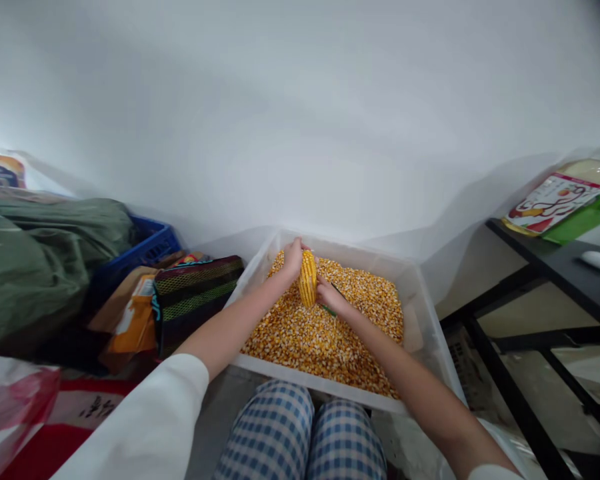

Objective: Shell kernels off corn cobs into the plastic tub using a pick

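A yellow ear of corn (308, 280) is held upright over the tub, its rows of kernels facing me. My left hand (294, 259) is closed around its upper part from the left. From the right, my right hand (326, 292) grips its lower side, with the fingertips partly hidden. Loose corn kernels (285, 337) fill much of the translucent plastic tub (347, 393) below both hands. Close to my right wrist, a thin green object (329, 311) shows in part among the kernels; its kind is unclear.
Left of the tub stand a dark mesh-fronted bag (197, 290), an orange package (133, 323) and a blue crate (155, 243) under green cloth (55, 240). A black-framed table (540, 267) at right bears a bottle (560, 197). A white wall rises behind.
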The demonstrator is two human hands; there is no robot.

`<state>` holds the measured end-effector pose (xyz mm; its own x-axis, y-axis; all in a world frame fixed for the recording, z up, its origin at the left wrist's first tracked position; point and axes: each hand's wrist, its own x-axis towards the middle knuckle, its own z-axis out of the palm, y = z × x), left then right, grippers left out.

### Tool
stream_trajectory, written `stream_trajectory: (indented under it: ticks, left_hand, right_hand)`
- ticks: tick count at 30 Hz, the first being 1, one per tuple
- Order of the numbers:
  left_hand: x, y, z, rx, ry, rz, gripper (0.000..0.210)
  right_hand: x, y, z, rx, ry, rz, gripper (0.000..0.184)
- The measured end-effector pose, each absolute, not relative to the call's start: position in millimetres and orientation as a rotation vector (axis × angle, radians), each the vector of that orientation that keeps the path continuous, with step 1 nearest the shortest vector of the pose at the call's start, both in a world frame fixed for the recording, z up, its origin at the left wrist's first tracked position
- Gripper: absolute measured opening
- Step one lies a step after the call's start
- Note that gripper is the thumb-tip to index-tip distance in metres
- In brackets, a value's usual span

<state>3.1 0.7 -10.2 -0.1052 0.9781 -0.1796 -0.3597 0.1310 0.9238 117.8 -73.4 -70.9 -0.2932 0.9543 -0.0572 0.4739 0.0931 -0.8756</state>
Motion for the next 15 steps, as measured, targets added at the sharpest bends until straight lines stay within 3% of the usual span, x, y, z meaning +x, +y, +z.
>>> stream_trajectory:
  ticks: [2, 6, 15]
  left_hand:
    - [-4.9, 6.5, -7.1, 0.610, 1.017, 1.319, 0.022]
    - [-12.6, 11.7, -3.6, 0.470, 0.936, 1.312, 0.029]
    - [-14.1, 15.2, -7.2, 0.387, 0.957, 1.340, 0.026]
  right_hand:
    - [121.2, -72.2, -68.8, -1.219, -1.741, 1.218, 0.047]
    - [123.0, -70.9, -68.8, -1.020, -1.720, 1.093, 0.059]
    - [118.9, -75.0, -69.4, -1.283, -1.731, 0.791, 0.060]
